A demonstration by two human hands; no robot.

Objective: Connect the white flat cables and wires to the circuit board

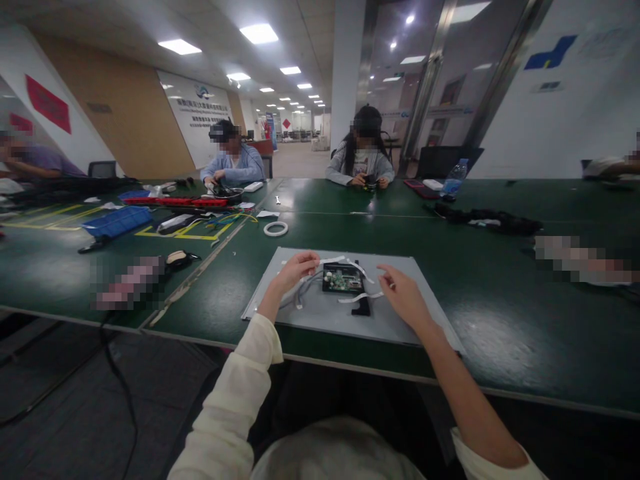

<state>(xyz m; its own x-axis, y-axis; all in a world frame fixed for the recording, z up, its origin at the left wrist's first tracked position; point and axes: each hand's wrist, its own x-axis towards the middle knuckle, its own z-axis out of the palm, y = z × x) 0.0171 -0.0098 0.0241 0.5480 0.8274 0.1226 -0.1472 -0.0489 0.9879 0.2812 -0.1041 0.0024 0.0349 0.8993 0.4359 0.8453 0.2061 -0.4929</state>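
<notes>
White strip (332,261) in left hand (299,265), pinched end out of sight.

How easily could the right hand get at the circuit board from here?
Probably yes: the right hand is just right of the circuit board, whose top looks mostly uncovered. White strips and a black piece lie between, but neither seems to block the way.

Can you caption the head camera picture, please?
Left hand and right hand flank a circuit board on a gray panel.
</notes>
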